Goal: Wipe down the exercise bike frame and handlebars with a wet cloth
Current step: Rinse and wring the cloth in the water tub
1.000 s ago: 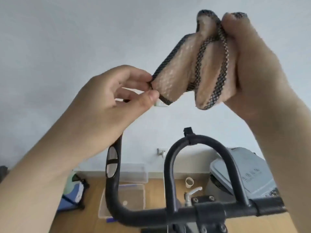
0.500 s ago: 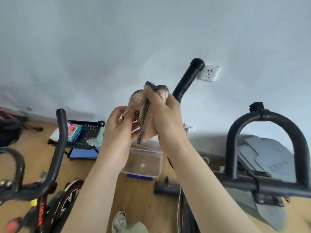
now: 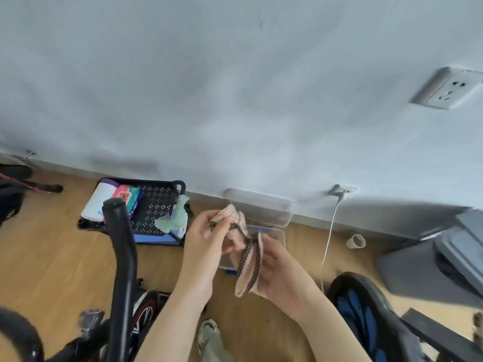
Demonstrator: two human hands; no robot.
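A pink cloth (image 3: 244,257) with a black-and-white checked border hangs between both hands over the floor. My left hand (image 3: 203,246) pinches its upper end, and my right hand (image 3: 279,273) grips the lower folded part. A black handlebar (image 3: 121,246) of an exercise bike rises at the left, apart from the cloth. The red-and-black flywheel (image 3: 145,317) of that bike shows below it. A second dark wheel with blue markings (image 3: 363,314) lies at the lower right.
A clear plastic box (image 3: 277,236) stands on the wooden floor behind the hands, a lid (image 3: 258,205) leaning on the wall. A black mesh tray (image 3: 156,202) holds wipe packs and a green cloth (image 3: 173,218). A white cable (image 3: 330,231) hangs from a socket. Grey equipment (image 3: 423,267) sits at right.
The view has swung down and to the left, from the handlebars to the floor. Both hands have lowered the cloth and pulled its ends slightly apart.
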